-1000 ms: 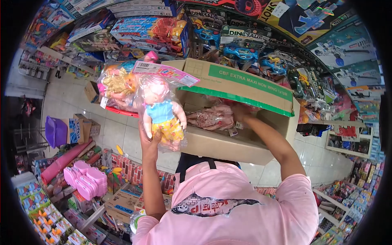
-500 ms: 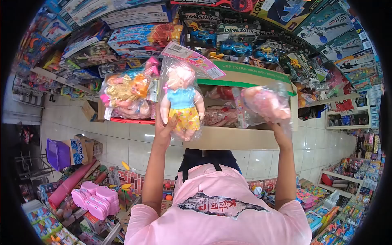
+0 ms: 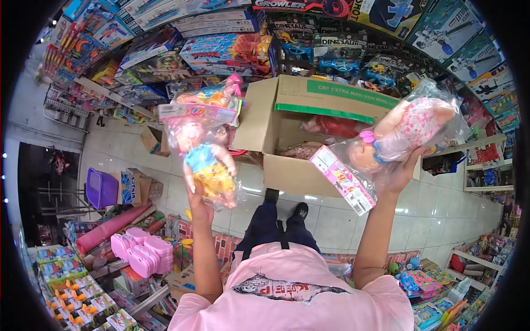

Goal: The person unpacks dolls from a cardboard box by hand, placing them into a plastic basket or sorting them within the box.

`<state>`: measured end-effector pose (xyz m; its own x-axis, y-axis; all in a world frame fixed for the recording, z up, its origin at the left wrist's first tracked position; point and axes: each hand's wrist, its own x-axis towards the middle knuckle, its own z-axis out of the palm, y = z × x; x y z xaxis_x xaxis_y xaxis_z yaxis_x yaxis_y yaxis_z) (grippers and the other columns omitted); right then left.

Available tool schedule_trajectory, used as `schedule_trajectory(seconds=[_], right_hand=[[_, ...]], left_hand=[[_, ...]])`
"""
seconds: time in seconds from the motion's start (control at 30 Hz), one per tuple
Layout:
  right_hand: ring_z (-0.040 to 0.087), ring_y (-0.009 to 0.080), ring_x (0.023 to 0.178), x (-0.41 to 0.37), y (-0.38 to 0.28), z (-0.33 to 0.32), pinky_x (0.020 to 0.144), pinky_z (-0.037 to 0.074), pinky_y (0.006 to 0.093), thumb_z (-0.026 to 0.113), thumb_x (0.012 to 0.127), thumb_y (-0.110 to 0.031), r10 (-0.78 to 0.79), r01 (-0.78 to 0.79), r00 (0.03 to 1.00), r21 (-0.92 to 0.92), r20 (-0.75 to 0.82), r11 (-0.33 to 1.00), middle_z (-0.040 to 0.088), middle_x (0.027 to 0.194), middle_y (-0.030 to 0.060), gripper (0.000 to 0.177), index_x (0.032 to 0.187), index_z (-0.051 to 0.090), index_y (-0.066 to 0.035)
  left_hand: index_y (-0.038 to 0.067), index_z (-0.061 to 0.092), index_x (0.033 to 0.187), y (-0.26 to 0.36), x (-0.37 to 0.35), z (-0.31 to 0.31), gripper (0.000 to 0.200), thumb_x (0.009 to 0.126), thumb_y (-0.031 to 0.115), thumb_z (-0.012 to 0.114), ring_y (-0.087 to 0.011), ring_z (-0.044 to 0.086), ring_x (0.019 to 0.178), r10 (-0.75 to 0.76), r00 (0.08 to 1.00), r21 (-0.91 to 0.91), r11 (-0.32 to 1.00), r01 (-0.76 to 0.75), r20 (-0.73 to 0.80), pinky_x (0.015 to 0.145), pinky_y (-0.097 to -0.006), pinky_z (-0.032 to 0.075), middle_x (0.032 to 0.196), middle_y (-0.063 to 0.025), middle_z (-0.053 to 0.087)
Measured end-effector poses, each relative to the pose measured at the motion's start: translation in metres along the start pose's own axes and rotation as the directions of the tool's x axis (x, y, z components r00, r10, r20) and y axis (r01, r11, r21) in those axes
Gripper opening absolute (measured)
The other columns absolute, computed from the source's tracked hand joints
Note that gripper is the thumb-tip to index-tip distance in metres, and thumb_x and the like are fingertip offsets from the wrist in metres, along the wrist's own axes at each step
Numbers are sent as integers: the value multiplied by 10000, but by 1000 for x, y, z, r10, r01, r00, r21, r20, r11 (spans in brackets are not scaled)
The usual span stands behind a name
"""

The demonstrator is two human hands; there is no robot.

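My left hand (image 3: 200,205) grips a bagged baby doll (image 3: 205,160) by its lower end; the doll wears a blue top and yellow patterned bottoms, with a pink card header above its head. On the other side, my right hand (image 3: 402,172) is closed on a second bagged doll (image 3: 415,124) in pink-and-white patterned clothes. That doll lies tilted, its head low toward the left and its pink header card (image 3: 343,179) hanging down. Between the hands stands an open cardboard box (image 3: 301,175) with more bagged dolls (image 3: 331,126) inside.
Shelves of boxed toys (image 3: 226,54) and carded dinosaur toys (image 3: 339,52) line the far side. More bagged dolls (image 3: 207,95) are heaped left of the box. A purple basket (image 3: 101,187) and pink cases (image 3: 144,254) are at the left.
The left doll has moved left and down, away from the box. The right doll has come up out of the box area to the right and turned, so its header card now shows.
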<state>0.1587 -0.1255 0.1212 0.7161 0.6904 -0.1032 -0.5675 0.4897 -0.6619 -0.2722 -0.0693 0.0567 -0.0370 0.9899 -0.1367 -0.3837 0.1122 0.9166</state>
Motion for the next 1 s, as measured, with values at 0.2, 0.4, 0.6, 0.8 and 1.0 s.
schedule_trajectory(seconds=[0.2, 0.4, 0.6, 0.8, 1.0], right_hand=[[425, 278, 1344, -60, 66, 14, 1124, 337, 454, 427, 1017, -468, 146, -140, 978, -49, 146, 989, 418, 1477, 102, 632, 1495, 296, -75], [406, 255, 1350, -123, 164, 41, 1123, 339, 420, 400, 1016, -511, 371, -343, 922, -217, 107, 914, 396, 1484, 112, 690, 1500, 266, -38], [415, 290, 1317, -149, 263, 130, 1093, 329, 376, 667, 848, -140, 161, 184, 909, -719, 384, 670, 423, 1405, 135, 694, 1449, 337, -32], [467, 369, 1106, -166, 335, 222, 932, 391, 454, 752, 694, -94, 149, 763, 643, -646, 752, -34, 475, 1211, 186, 782, 1414, 450, -128], [465, 245, 1041, -159, 427, 207, 853, 348, 367, 618, 781, -113, 219, 816, 426, -268, 878, -513, 492, 1157, 77, 631, 1391, 494, -217]], left_hand=[[84, 233, 1522, 25, 22, -65, 650, 990, 266, 559, -242, 441, 1321, 15, 995, -19, 1000, -17, -100, 1091, -411, 368, 1469, -103, 398], [86, 272, 1497, 59, 77, -127, 609, 988, 244, 567, -239, 458, 1311, 40, 993, -41, 998, -45, -109, 1080, -410, 387, 1446, -108, 416], [79, 221, 1514, 76, 125, -225, 693, 960, 219, 612, -259, 431, 1333, 67, 995, -20, 997, -69, -80, 1090, -420, 379, 1471, -123, 373], [84, 154, 1538, 102, 130, -281, 748, 961, 212, 613, -253, 392, 1362, 41, 985, 8, 999, -40, -166, 1109, -400, 346, 1503, -123, 328], [103, 157, 1538, 106, 140, -317, 736, 964, 199, 608, -239, 392, 1361, 26, 980, -61, 997, -38, -195, 1108, -402, 347, 1502, -110, 333]])
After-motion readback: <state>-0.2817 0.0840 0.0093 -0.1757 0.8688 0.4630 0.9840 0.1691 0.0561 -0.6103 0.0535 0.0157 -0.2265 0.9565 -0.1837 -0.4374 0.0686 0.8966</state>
